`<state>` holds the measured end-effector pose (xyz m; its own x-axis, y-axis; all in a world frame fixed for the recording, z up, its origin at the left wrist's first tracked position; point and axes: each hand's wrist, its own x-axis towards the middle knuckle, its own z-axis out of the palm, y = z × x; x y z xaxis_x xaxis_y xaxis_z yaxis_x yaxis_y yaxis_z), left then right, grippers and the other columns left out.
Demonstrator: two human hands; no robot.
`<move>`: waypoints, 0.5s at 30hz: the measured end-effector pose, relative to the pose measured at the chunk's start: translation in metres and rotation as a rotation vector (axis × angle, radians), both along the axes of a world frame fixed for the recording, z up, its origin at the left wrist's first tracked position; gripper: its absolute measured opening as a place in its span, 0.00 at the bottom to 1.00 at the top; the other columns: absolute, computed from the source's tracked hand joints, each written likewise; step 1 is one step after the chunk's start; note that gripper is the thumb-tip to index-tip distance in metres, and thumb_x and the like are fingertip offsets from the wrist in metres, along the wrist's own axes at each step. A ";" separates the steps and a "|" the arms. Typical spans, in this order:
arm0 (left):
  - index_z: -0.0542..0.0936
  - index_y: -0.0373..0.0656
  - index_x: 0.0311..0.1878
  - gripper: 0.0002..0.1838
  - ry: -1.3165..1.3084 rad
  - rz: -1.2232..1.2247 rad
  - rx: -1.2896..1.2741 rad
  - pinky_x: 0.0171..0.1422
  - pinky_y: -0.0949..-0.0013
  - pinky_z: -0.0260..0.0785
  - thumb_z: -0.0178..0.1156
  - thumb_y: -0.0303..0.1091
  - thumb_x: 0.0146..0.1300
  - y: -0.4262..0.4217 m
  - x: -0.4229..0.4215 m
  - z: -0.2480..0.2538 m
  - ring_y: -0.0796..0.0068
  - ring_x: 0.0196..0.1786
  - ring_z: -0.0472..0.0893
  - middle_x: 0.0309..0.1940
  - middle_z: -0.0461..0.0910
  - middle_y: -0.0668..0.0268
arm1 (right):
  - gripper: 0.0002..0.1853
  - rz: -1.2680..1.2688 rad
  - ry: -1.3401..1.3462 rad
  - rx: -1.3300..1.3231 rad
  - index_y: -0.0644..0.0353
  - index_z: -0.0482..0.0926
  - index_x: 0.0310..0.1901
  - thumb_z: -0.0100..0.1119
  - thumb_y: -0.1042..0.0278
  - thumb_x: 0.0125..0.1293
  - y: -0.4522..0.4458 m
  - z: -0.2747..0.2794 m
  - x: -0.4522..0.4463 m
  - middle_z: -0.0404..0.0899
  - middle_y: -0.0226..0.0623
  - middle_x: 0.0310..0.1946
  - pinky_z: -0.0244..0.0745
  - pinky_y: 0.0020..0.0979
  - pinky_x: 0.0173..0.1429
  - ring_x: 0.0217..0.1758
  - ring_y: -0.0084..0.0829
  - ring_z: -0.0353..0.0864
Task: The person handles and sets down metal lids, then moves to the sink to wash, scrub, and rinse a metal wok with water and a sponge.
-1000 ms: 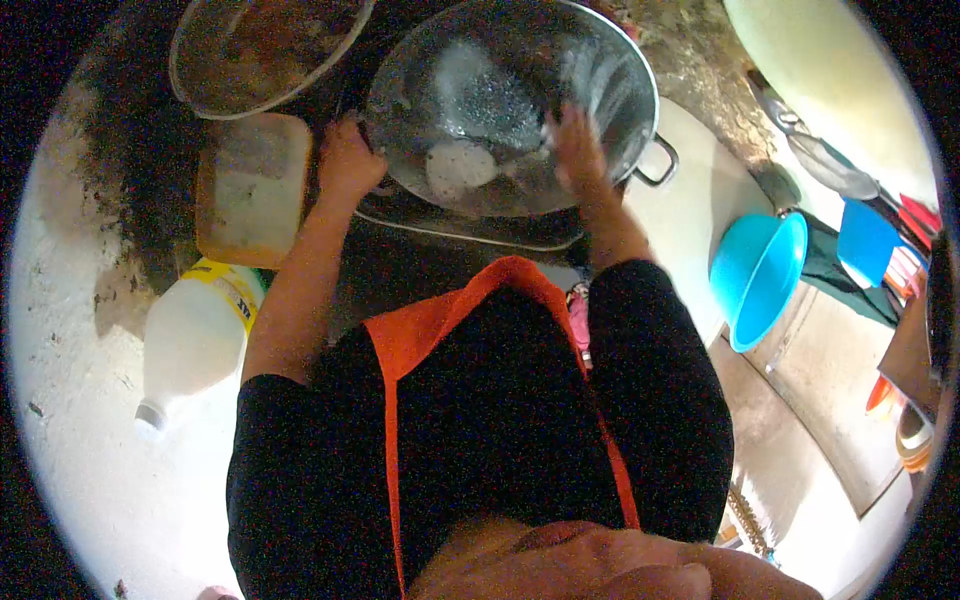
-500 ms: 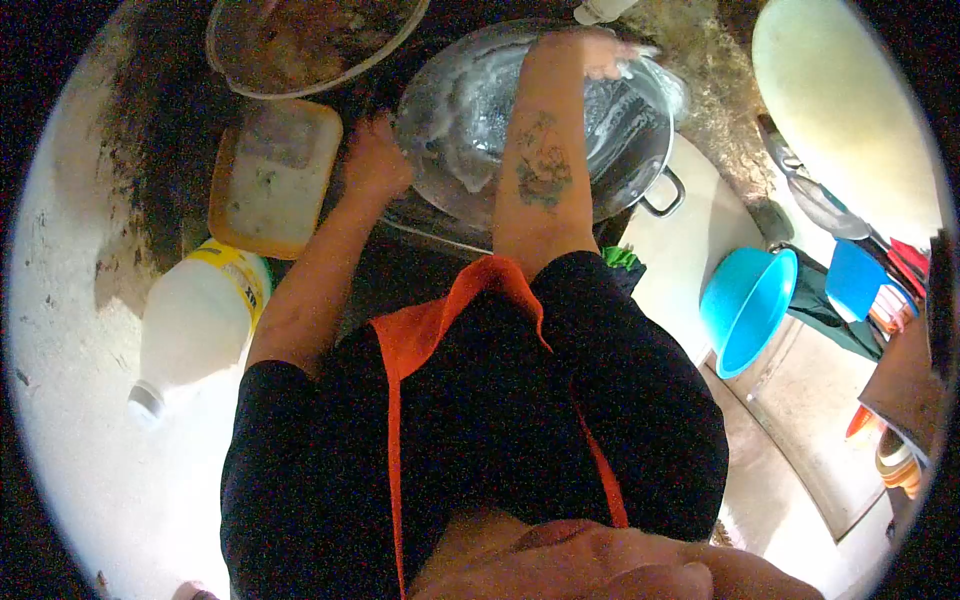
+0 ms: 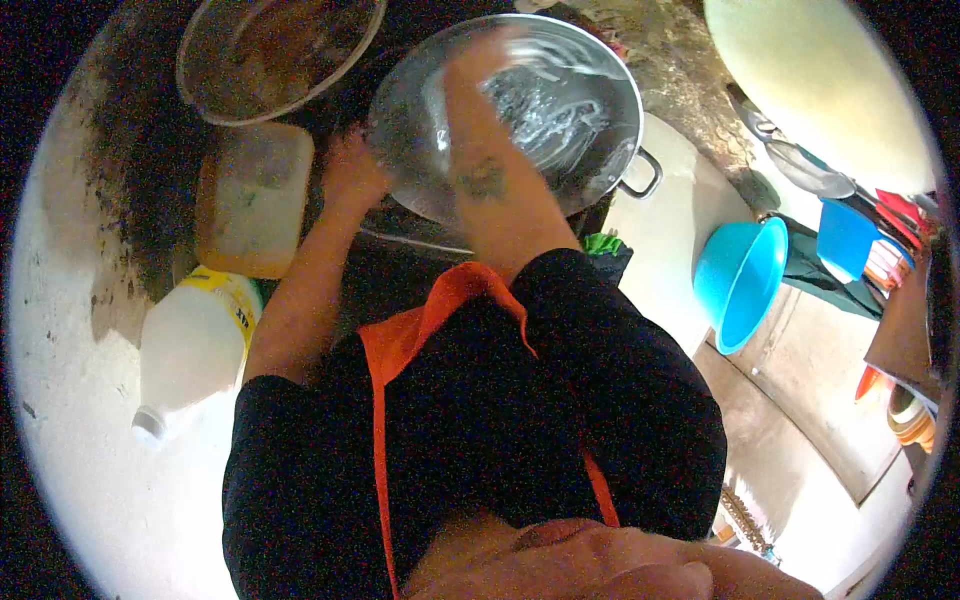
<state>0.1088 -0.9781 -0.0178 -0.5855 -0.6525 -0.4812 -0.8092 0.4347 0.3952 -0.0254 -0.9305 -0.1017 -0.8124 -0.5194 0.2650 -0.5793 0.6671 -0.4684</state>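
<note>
A large shiny metal pot [image 3: 600, 185] is tilted with its mouth toward me, white foamy streaks smeared over its inside. At its left rim my left hand [image 3: 355, 172] is closed, gripping the pot's side; the handle there is hidden. My right hand [image 3: 490, 55] reaches inside the pot against the upper inner wall. Motion blurs its fingers, so whatever it may hold cannot be made out. A second handle [image 3: 643, 175] sticks out at the pot's right side.
Left of the pot are a rectangular plastic tub [image 3: 255, 200] and a large bottle with a yellow label [image 3: 190, 345]. A clear round basin [image 3: 280, 110] lies at the upper left. On the right are a turquoise bowl [image 3: 715, 280], a blue container [image 3: 845, 240] and a large pale round basin [image 3: 830, 90].
My right hand has swept left across the pot's inside, from the upper right rim. My left hand stays at the left rim. The whole view has shifted slightly.
</note>
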 end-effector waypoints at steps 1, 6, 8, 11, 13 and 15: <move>0.51 0.38 0.61 0.41 0.016 0.004 -0.015 0.60 0.55 0.56 0.59 0.37 0.42 -0.001 0.000 -0.011 0.45 0.58 0.61 0.58 0.54 0.46 | 0.23 0.086 0.011 0.014 0.63 0.65 0.53 0.44 0.60 0.58 -0.004 -0.003 0.017 0.63 0.49 0.54 0.46 0.53 0.62 0.61 0.53 0.53; 0.52 0.40 0.60 0.41 0.071 0.029 -0.100 0.60 0.55 0.55 0.59 0.38 0.42 -0.004 -0.004 -0.046 0.45 0.58 0.60 0.57 0.55 0.45 | 0.24 0.709 -0.113 0.181 0.60 0.67 0.52 0.48 0.59 0.53 0.094 -0.042 0.017 0.64 0.46 0.54 0.50 0.50 0.62 0.60 0.49 0.56; 0.53 0.40 0.60 0.41 0.062 0.035 -0.134 0.60 0.54 0.55 0.60 0.38 0.42 0.000 0.002 -0.053 0.45 0.58 0.60 0.56 0.56 0.46 | 0.25 0.926 -0.486 0.275 0.56 0.68 0.51 0.52 0.59 0.49 0.174 -0.074 -0.051 0.64 0.44 0.54 0.53 0.46 0.61 0.59 0.45 0.59; 0.53 0.40 0.60 0.41 0.029 0.032 -0.094 0.60 0.54 0.55 0.60 0.39 0.42 -0.001 0.002 -0.041 0.45 0.57 0.60 0.55 0.56 0.45 | 0.30 0.911 0.038 0.718 0.47 0.61 0.57 0.52 0.63 0.48 0.195 -0.044 -0.144 0.56 0.39 0.59 0.50 0.46 0.62 0.62 0.41 0.55; 0.53 0.40 0.60 0.41 0.010 0.026 -0.046 0.60 0.54 0.55 0.60 0.39 0.42 -0.002 -0.003 -0.038 0.45 0.57 0.60 0.55 0.56 0.45 | 0.32 0.778 0.304 0.758 0.43 0.57 0.59 0.52 0.63 0.49 0.131 0.019 -0.174 0.54 0.38 0.61 0.48 0.49 0.62 0.63 0.41 0.53; 0.53 0.40 0.60 0.42 -0.005 0.025 -0.043 0.61 0.54 0.54 0.60 0.41 0.42 0.002 -0.002 -0.058 0.44 0.58 0.59 0.56 0.55 0.45 | 0.32 0.781 0.568 0.728 0.44 0.56 0.60 0.53 0.64 0.50 0.064 0.060 -0.162 0.55 0.39 0.60 0.50 0.48 0.61 0.61 0.41 0.54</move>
